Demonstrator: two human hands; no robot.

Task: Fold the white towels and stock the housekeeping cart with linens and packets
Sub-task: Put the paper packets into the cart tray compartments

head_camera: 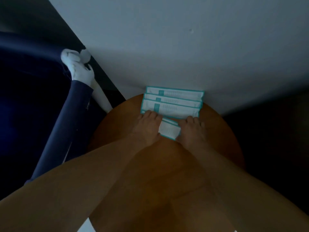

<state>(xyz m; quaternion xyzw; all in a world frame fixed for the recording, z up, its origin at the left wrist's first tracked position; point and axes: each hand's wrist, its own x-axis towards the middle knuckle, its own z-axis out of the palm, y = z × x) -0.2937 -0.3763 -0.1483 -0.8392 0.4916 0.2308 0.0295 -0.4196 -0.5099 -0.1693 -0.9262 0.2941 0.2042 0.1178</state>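
Several long white packets [172, 101] with teal borders lie fanned on a round wooden table [222, 131], against the white wall. A smaller stack of teal-edged packets [169, 129] sits just in front of them. My left hand [147, 127] grips the small stack's left edge and my right hand [192, 130] grips its right edge. The fingertips of both hands reach forward onto the nearest long packet. No towel is in view.
The housekeeping cart stands at the left, with a navy fabric bag [33, 101] hung on a white tube frame [78, 67]. A white wall [167, 39] rises right behind the table. The lower right is dark.
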